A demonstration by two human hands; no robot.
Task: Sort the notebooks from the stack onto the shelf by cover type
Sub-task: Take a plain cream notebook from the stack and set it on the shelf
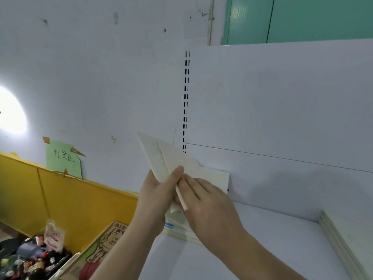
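Note:
My left hand (156, 196) and my right hand (205, 207) hold up a few thin cream-covered notebooks (161, 156) above the white shelf (262, 239). The left thumb presses on the front cover while the fingers curl behind. The right hand's fingers grip the lower edge of a notebook (210, 175) fanned out to the right. A low stack of notebooks (177, 231) with a blue-marked cover lies on the shelf under my hands, partly hidden. Another pile of pale notebooks (347, 235) lies at the shelf's right end.
The shelf's white back panel (282, 110) has a slotted upright (186, 102). To the left stands a yellow partition (66, 197) with a green handwritten sign (63, 158). Below left sit a cardboard box (105, 243) and a bin of bottles and packets (32, 257).

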